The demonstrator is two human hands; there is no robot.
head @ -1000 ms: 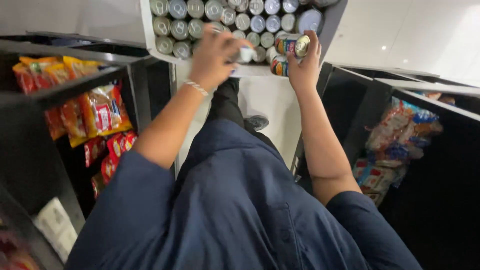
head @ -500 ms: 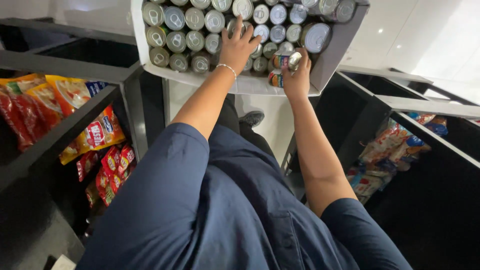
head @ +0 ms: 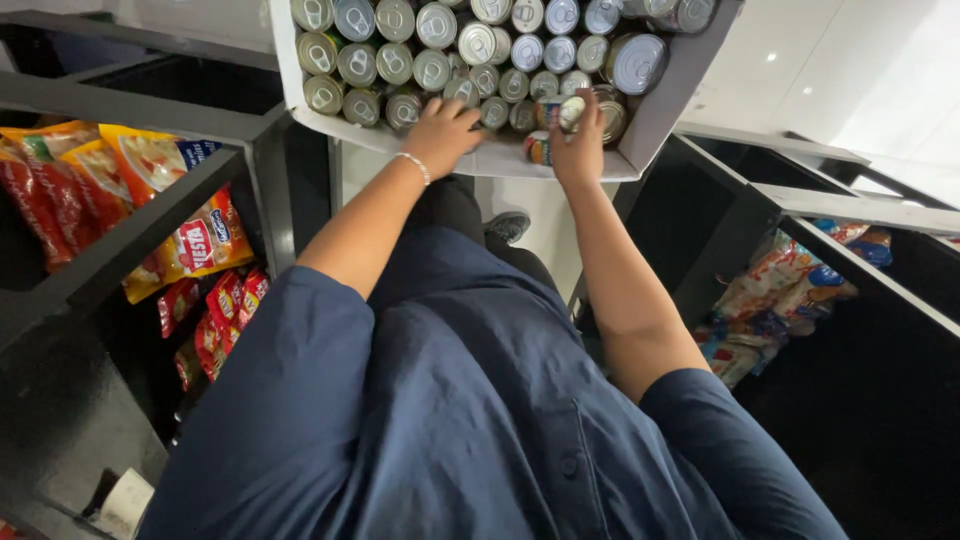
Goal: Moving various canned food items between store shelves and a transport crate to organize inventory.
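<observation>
Head view: right hand [head: 578, 150] clamps a can [head: 560, 115] at the box's [head: 660, 110] crowded front edge; left hand [head: 440, 132] rests open on cans.

Small can [head: 556, 118] with silver lid and colourful label, tilted on its side among upright tins at the box's [head: 655, 110] 5 o'clock corner.

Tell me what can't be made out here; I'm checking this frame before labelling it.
- Head view: the box of cans is cut off by the top edge, so its far rows are unseen.
- The can under the right hand: mostly covered by the fingers.
- The left hand hides the cans beneath it.
</observation>
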